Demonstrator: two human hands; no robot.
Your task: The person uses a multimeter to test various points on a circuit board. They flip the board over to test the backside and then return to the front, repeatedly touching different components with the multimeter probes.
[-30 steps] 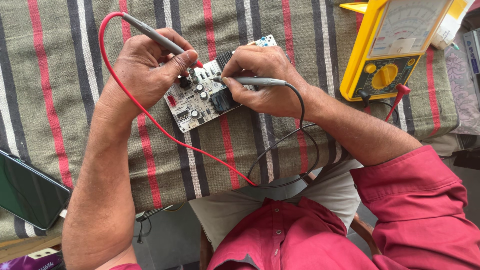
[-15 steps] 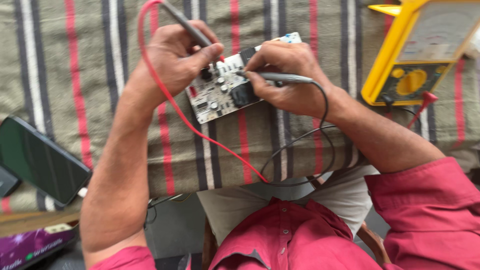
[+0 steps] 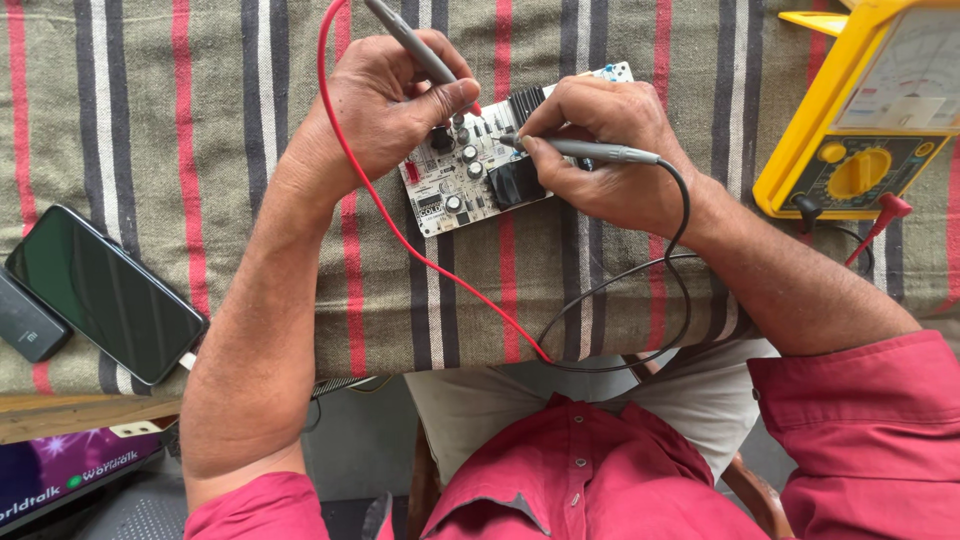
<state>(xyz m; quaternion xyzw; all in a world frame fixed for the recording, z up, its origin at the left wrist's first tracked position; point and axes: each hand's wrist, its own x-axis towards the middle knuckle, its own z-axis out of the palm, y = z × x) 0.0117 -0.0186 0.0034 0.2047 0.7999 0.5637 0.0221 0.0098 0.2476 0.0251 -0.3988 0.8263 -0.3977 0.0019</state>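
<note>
Both forearms reach forward, bare to above the elbows. The left hand is curled, thumb pressed to fingers. The right hand pinches likewise, wrist bent inward.

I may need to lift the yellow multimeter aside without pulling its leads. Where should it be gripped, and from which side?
Grip the yellow multimeter by its two long yellow edges, across the upper half, coming from above. The red plug and black plug enter its near end, so that end is probably best avoided.
</note>
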